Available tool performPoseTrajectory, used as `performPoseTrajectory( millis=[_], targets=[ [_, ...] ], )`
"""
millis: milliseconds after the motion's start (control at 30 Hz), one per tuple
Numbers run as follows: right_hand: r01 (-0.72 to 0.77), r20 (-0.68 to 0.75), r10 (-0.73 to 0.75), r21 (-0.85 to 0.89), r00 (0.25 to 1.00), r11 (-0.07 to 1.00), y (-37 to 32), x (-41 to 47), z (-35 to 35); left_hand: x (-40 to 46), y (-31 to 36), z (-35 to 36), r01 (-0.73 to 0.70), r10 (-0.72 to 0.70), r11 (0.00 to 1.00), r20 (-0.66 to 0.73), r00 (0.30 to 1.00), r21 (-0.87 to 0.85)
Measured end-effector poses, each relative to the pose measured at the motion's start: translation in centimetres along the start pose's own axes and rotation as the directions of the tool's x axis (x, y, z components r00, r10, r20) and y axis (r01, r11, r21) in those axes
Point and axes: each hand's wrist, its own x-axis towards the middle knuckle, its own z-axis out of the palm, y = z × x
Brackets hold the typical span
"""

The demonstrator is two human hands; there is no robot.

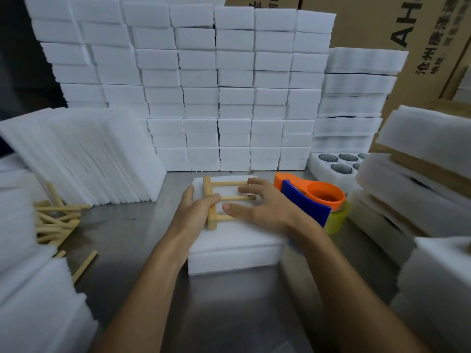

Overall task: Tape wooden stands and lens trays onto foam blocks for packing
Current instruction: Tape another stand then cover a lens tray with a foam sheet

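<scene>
Far left: foam sheets [84, 154] leaning in a fanned row, loose sticks [54, 220] heaped at their near foot, two more sticks lying nearer on the bare surface [132, 240]. Near left corner: more white foam piled to the frame edge.

Centre: foam block [234, 248] lying flat on the surface, near edge facing the person, far edge close to the wall of stacked blocks [204, 93]. On its top, wooden stand [212, 202]: one long bar at the left, three thin rungs running right.

Left hand [195, 212] reaching in from near left, palm against the block's left edge, thumb curled over the long bar, gripping the stand there; other fingers hidden beneath or behind.

Right hand [260, 205] coming in from near right, palm down, fingers spread apart and straight, tips resting on the rungs and foam, pressing flat.

Open surface between the forearms and near of the block; a narrow strip left of the block up to the sticks.

Just right of the right hand, touching the wrist or nearly so: tape dispenser [311, 202], orange and blue, with a yellowish roll. Farther right: lens tray [336, 164] with dark round lenses, then stacked foam packs crowding the right edge; cartons behind.
</scene>
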Motion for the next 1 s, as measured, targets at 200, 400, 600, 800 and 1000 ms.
performPoseTrajectory(
  millis=[200, 400, 600, 800, 1000],
  targets=[
    [0.018, -0.008, -0.019, -0.048, 1.0, 0.999, 0.0, -0.2, 0.1, -0.1, 0.0, 0.0, -0.123, 0.121, 0.986, 0.019, 0.992, 0.109],
    [-0.042, -0.541, -0.082, -0.212, 0.837, 0.976, -0.7, -0.7, -1.1, -0.5, 0.1, -0.5, -0.109, 0.106, 0.986, 0.026, 0.994, 0.125],
    [-0.601, -0.549, 0.353, -0.377, 0.758, 0.704, 2.5, -0.8, -3.3, -0.4, 0.1, -0.4, -0.105, 0.103, 0.99, 0.032, 0.994, 0.097],
    [-0.627, -0.61, 0.345, -0.335, 0.713, 0.703, 3.9, -0.6, -4.0, -0.6, 0.2, -0.3, -0.108, 0.107, 0.991, 0.021, 0.994, 0.085],
    [-0.382, -0.659, 0.187, -0.165, 0.729, 0.909, 1.3, -1.4, -5.7, -1.2, 1.1, -0.5, -0.135, 0.142, 0.988, -0.089, 0.986, 0.078]
  ],
)
